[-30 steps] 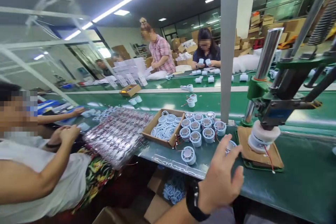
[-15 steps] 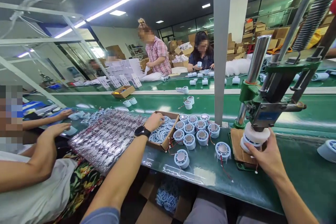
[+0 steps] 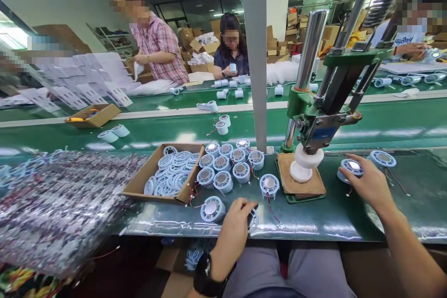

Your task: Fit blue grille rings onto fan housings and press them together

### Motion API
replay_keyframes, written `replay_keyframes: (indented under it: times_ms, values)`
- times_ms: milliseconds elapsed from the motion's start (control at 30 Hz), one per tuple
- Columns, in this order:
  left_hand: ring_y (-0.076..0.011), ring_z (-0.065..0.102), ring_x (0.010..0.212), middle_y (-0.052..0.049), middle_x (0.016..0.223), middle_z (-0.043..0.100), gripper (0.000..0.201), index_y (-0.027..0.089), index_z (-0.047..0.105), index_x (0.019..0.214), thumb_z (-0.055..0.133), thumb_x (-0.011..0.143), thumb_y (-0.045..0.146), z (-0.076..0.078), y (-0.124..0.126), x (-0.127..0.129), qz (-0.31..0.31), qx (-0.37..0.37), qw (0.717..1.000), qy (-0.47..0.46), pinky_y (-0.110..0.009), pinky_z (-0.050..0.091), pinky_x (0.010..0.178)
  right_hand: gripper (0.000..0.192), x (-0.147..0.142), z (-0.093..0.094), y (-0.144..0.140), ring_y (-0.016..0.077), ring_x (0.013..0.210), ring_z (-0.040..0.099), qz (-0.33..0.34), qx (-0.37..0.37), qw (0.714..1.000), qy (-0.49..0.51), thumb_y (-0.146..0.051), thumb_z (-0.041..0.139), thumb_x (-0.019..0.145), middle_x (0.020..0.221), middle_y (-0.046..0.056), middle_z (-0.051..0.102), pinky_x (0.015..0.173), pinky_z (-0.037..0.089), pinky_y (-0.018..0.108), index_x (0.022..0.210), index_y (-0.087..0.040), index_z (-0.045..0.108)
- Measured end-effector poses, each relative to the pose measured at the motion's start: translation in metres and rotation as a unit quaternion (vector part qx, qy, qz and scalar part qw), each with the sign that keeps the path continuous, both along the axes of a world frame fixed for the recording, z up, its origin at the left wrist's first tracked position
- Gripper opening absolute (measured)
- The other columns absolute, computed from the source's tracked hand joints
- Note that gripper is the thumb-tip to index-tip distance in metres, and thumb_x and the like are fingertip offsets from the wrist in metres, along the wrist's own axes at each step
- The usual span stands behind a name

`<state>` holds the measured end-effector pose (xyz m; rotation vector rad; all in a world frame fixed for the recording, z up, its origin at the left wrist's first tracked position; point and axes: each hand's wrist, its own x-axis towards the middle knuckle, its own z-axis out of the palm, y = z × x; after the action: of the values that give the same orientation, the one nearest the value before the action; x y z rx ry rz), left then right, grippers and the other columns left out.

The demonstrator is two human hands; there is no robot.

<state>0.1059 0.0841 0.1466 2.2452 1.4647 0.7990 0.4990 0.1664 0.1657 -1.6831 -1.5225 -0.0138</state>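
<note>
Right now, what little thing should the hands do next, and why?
Probably the left hand should lift the round part under its fingers onto the brown pad beneath the press head. The pad looks bare, and the right hand is setting another part off to the side.

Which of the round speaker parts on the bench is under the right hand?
The speaker part just right of the press, alone beside one further part. The right hand rests on it; the others cluster left of the press.

Nine round units in a cluster right of the box, one press further right, two units beyond it
</note>
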Motion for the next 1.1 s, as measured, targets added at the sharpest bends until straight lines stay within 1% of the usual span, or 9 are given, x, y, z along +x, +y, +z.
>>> replay_keyframes:
  times_ms: [100, 167, 233, 300, 467, 567, 700, 900, 1100]
  values:
    - [-0.0300, 0.059, 0.129, -0.018, 0.137, 0.061, 0.049, 0.018, 0.066, 0.132, 0.034, 0.097, 0.006, -0.015, 0.004, 0.001, 0.035, 0.017, 0.999, -0.003, -0.051, 0.053, 0.105, 0.029, 0.006, 0.008, -0.017, 0.0364, 0.103, 0.068, -0.023, 0.005, 1.000, -0.019, -0.044, 0.067, 0.083, 0.106, 0.017, 0.072, 0.084, 0.053, 0.048, 0.101, -0.022, 0.072]
    - [-0.0338, 0.049, 0.139, -0.018, 0.149, 0.051, 0.041, 0.020, 0.060, 0.138, 0.043, 0.101, 0.016, -0.021, -0.001, 0.002, 0.079, 0.048, 0.996, 0.005, -0.057, 0.049, 0.109, 0.029, -0.017, 0.014, -0.034, 0.0359, 0.112, 0.065, -0.044, 0.039, 0.998, -0.023, -0.035, 0.066, 0.087, 0.115, 0.018, 0.069, 0.086, 0.054, 0.048, 0.112, -0.021, 0.069]
    - [-0.0384, 0.048, 0.137, -0.021, 0.146, 0.051, 0.041, 0.016, 0.057, 0.139, 0.053, 0.099, 0.025, -0.026, -0.008, 0.006, 0.125, 0.075, 0.989, 0.022, -0.062, 0.049, 0.107, 0.033, -0.063, 0.018, -0.050, 0.0328, 0.110, 0.067, -0.024, 0.088, 0.996, -0.020, -0.030, 0.063, 0.091, 0.118, 0.017, 0.068, 0.087, 0.056, 0.047, 0.123, -0.021, 0.064]
    - [-0.0402, 0.053, 0.128, -0.022, 0.135, 0.059, 0.039, 0.013, 0.059, 0.134, 0.057, 0.097, 0.026, -0.029, -0.011, 0.010, 0.144, 0.075, 0.986, 0.042, -0.065, 0.050, 0.103, 0.029, -0.121, 0.015, -0.057, 0.0307, 0.112, 0.068, 0.093, 0.118, 0.988, -0.031, -0.025, 0.058, 0.095, 0.121, 0.016, 0.068, 0.093, 0.058, 0.049, 0.123, -0.021, 0.063]
    - [-0.0375, 0.050, 0.134, -0.017, 0.145, 0.058, 0.049, 0.020, 0.051, 0.144, 0.055, 0.096, 0.015, -0.027, -0.006, 0.008, 0.084, 0.054, 0.993, 0.056, -0.064, 0.049, 0.106, 0.040, -0.221, -0.013, -0.043, 0.0395, 0.128, 0.059, 0.208, 0.052, 0.975, -0.048, -0.019, 0.057, 0.093, 0.139, 0.025, 0.057, 0.097, 0.058, 0.057, 0.133, -0.014, 0.061]
    - [-0.0405, 0.047, 0.140, -0.020, 0.148, 0.055, 0.050, 0.018, 0.049, 0.146, 0.058, 0.097, 0.023, -0.029, -0.006, 0.004, 0.102, 0.065, 0.992, 0.043, -0.065, 0.048, 0.106, 0.034, -0.221, -0.028, -0.049, 0.0351, 0.118, 0.067, 0.227, 0.046, 0.972, -0.040, -0.014, 0.054, 0.092, 0.128, 0.020, 0.067, 0.095, 0.061, 0.054, 0.124, -0.016, 0.065]
    - [-0.0341, 0.068, 0.117, -0.018, 0.127, 0.070, 0.040, 0.018, 0.053, 0.136, 0.058, 0.099, 0.030, -0.024, -0.015, 0.006, 0.144, 0.064, 0.987, -0.035, -0.055, 0.058, 0.097, 0.044, -0.202, -0.038, -0.087, 0.0277, 0.123, 0.067, 0.247, 0.037, 0.968, 0.007, -0.013, 0.053, 0.091, 0.133, 0.016, 0.067, 0.097, 0.062, 0.042, 0.135, -0.020, 0.056]
    - [-0.0312, 0.071, 0.115, -0.017, 0.128, 0.070, 0.063, 0.020, 0.035, 0.151, 0.063, 0.096, 0.030, 0.007, -0.026, 0.029, 0.015, 0.096, 0.994, -0.056, -0.046, 0.060, 0.095, 0.070, -0.201, -0.049, -0.118, 0.0269, 0.124, 0.069, 0.230, 0.004, 0.968, 0.096, -0.008, 0.055, 0.082, 0.135, 0.015, 0.068, 0.100, 0.061, 0.041, 0.150, -0.020, 0.041]
    - [-0.0336, 0.069, 0.117, -0.018, 0.131, 0.068, 0.071, 0.020, 0.037, 0.150, 0.067, 0.086, 0.016, 0.009, -0.019, 0.041, 0.027, 0.047, 0.997, -0.055, -0.049, 0.060, 0.095, 0.076, -0.207, -0.055, -0.116, 0.0272, 0.124, 0.069, 0.225, 0.008, 0.966, 0.125, -0.009, 0.053, 0.087, 0.138, 0.015, 0.067, 0.098, 0.063, 0.041, 0.159, -0.021, 0.031]
